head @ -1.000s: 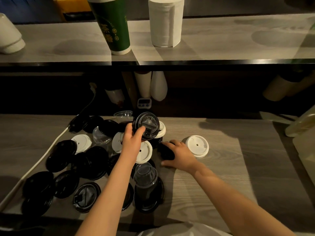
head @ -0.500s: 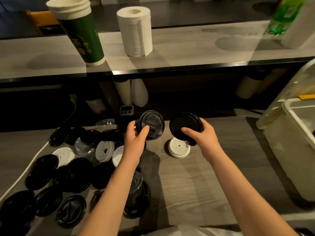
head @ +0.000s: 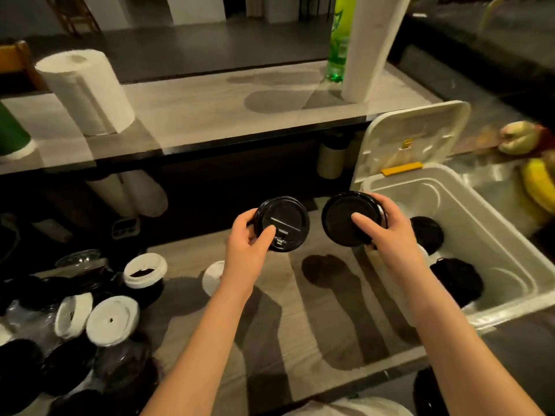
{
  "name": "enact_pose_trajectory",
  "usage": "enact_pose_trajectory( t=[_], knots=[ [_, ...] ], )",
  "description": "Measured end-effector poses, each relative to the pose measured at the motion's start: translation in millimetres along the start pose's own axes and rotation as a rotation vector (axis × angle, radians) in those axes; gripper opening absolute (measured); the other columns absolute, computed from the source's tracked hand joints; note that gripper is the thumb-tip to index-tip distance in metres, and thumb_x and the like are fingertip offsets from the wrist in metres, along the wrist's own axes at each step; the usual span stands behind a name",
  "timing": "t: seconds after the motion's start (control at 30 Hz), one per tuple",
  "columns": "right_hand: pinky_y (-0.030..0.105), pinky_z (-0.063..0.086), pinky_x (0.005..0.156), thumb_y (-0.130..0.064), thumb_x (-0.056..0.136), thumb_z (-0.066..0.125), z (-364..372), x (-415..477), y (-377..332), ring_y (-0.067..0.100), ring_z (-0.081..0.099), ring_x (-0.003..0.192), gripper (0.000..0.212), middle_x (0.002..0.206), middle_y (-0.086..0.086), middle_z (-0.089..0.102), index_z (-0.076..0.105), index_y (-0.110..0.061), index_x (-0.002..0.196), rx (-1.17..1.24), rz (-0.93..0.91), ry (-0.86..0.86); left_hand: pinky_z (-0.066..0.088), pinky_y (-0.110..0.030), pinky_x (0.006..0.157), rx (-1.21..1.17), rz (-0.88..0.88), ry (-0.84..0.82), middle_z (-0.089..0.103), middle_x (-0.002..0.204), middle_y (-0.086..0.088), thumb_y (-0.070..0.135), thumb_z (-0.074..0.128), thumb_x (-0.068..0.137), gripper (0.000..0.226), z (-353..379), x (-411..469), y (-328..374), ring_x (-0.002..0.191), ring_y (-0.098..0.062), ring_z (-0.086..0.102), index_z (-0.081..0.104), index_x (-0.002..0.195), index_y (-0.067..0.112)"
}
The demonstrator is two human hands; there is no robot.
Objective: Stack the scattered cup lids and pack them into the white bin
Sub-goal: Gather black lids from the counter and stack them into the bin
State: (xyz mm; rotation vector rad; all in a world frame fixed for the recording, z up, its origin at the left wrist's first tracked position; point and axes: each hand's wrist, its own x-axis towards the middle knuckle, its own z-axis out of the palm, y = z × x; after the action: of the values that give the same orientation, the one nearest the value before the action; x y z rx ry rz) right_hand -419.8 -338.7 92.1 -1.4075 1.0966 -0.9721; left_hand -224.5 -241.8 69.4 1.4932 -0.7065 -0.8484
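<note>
Black ribbed lids (head: 281,224), one per hand.

Paper roll (head: 87,91) and green bottle (head: 338,46) stand on shelf (head: 210,109).

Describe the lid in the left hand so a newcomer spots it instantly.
From the white bin at right, look left to two raised black lids. The left hand grips the farther lid; it alone shows a sip tab, its neighbour is plain.
</note>
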Motion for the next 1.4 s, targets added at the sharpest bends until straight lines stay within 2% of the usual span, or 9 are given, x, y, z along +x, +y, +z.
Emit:
enact_pose_trajectory(
  t=[0.13,0.3,0.43,0.6,0.8,0.87,1.1,1.23,1.4],
  knots=[
    [0.015,0.048,0.056,-0.015,0.087,0.064,-66,19,1,0.004,0.063,0.086,0.032,0.101,-0.007,0.065,0.057,-0.030,0.114,0.021,-0.012,0.067,0.049,-0.026,0.091,0.059,0.032,-0.043,0.062,0.112,0.004,0.006,0.057,0.090,0.034,54,-3,7,0.103,-0.004,0.060,0.048,0.110,0.033],
    [0.016,0.045,0.058,-0.018,0.086,0.066,-142,55,15,0.009,0.060,0.090,0.033,0.107,0.000,0.062,0.050,-0.027,0.114,-0.007,0.016,0.194,0.048,-0.034,0.096,0.154,0.075,-0.077,0.063,0.113,0.002,0.007,0.059,0.089,0.034,116,5,16,0.109,-0.013,0.059,0.050,0.109,0.032],
    [0.008,0.047,0.064,-0.009,0.084,0.067,-186,75,21,-0.002,0.058,0.083,0.034,0.100,-0.004,0.060,0.052,-0.020,0.113,-0.082,-0.036,0.192,0.048,-0.030,0.095,0.217,0.086,-0.103,0.063,0.113,0.002,0.009,0.059,0.089,0.033,163,13,21,0.108,-0.011,0.060,0.050,0.116,0.026],
    [0.028,0.049,0.090,-0.013,0.084,0.068,-225,91,37,0.014,0.058,0.104,0.035,0.111,-0.001,0.061,0.057,-0.024,0.115,-0.330,0.021,-0.018,0.049,-0.031,0.093,0.209,0.049,-0.081,0.064,0.109,0.004,0.009,0.057,0.090,0.031,200,13,14,0.104,-0.009,0.061,0.051,0.116,0.024],
    [0.041,0.051,0.086,-0.025,0.082,0.070,-237,95,42,0.019,0.060,0.094,0.029,0.103,-0.001,0.062,0.053,-0.028,0.104,-0.738,0.107,-0.471,0.052,-0.034,0.086,0.125,-0.023,-0.015,0.066,0.107,0.004,0.008,0.055,0.091,0.029,212,7,1,0.103,-0.014,0.063,0.052,0.113,0.027],
    [0.037,0.051,0.085,-0.025,0.082,0.070,-235,95,38,0.016,0.058,0.094,0.030,0.103,-0.003,0.061,0.056,-0.030,0.108,-0.815,0.133,-0.564,0.053,-0.031,0.084,0.126,-0.026,-0.024,0.065,0.107,0.005,0.009,0.055,0.091,0.031,215,4,1,0.101,-0.011,0.063,0.051,0.117,0.023],
    [0.032,0.042,0.073,-0.027,0.088,0.063,-211,136,24,0.024,0.054,0.103,0.033,0.114,0.002,0.058,0.054,-0.027,0.119,-1.127,-0.003,-0.387,0.053,-0.029,0.081,0.107,-0.033,-0.023,0.065,0.109,0.004,0.009,0.056,0.090,0.033,217,1,0,0.103,-0.013,0.063,0.050,0.121,0.020],
    [0.032,0.046,0.075,-0.022,0.083,0.069,-198,163,12,0.025,0.054,0.106,0.032,0.118,0.004,0.056,0.061,-0.024,0.114,-1.211,0.084,-0.595,0.054,-0.032,0.084,0.099,-0.037,-0.013,0.065,0.110,0.002,0.009,0.056,0.090,0.034,215,0,0,0.104,-0.014,0.063,0.050,0.122,0.019],
    [0.024,0.050,0.064,-0.016,0.078,0.074,-193,148,15,0.017,0.055,0.086,0.024,0.089,-0.006,0.056,0.061,-0.026,0.096,-1.248,0.259,-0.963,0.052,-0.034,0.090,0.113,-0.019,-0.018,0.064,0.114,0.001,0.011,0.056,0.091,0.035,212,-2,0,0.107,-0.014,0.061,0.049,0.124,0.020]
  ],
)
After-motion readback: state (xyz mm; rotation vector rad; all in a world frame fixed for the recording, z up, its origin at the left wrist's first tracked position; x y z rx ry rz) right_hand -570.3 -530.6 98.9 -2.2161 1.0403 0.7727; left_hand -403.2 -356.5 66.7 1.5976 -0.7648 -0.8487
